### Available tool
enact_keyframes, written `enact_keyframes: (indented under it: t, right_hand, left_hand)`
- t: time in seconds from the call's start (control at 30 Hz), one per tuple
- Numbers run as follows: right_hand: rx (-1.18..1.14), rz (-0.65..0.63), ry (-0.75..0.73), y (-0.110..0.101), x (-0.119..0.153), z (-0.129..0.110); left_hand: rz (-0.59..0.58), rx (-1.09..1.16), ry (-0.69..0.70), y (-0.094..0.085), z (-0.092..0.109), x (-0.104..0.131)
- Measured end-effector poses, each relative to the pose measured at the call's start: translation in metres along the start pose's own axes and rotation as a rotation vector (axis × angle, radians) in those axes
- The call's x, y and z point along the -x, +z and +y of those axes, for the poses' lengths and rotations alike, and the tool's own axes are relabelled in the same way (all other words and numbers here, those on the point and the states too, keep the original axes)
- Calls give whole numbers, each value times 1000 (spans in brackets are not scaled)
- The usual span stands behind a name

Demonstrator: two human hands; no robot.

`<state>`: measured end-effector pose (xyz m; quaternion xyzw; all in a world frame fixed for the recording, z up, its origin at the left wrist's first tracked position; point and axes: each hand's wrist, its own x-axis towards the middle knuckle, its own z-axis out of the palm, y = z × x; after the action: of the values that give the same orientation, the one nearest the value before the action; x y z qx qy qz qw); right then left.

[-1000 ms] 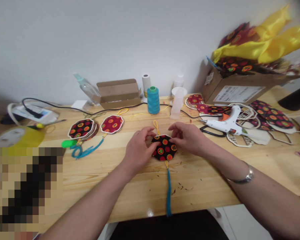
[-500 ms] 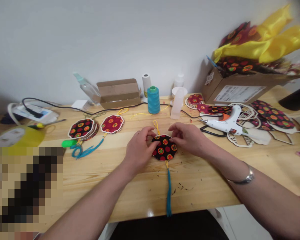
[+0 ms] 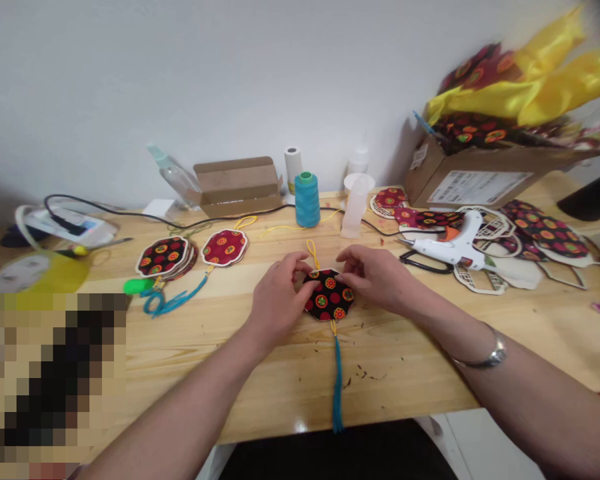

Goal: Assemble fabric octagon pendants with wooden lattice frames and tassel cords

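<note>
A black fabric-covered pendant (image 3: 329,297) with red and orange flower circles lies flat on the wooden table in front of me. My left hand (image 3: 283,290) grips its upper left edge, the thumb on top and the fingers curled at the rim. At the upper right edge, my right hand (image 3: 373,277) pinches it the same way. Between the hands a yellow cord loop (image 3: 313,253) sticks out from the top. From the bottom hangs a blue tassel (image 3: 337,387), stretched toward the table's front edge.
Left of my hands sit a stack of black pendants (image 3: 164,257) and a red pendant (image 3: 225,247). A blue thread spool (image 3: 307,200) stands behind. To the right are a white glue gun (image 3: 460,247), lattice frames (image 3: 480,280) and a cardboard box (image 3: 480,177) of fabric.
</note>
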<state>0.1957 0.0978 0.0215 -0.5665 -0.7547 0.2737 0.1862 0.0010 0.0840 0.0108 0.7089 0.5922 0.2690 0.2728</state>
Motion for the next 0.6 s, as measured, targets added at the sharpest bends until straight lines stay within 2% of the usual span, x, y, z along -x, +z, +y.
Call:
enact_keyframes:
  t: [0.27, 0.6]
  right_hand:
    - [100, -6, 58, 2, 1, -8]
    - [108, 0, 78, 3, 0, -9]
  left_hand:
    - [18, -9, -10, 1, 1, 0]
    - [12, -25, -21, 0, 3, 0]
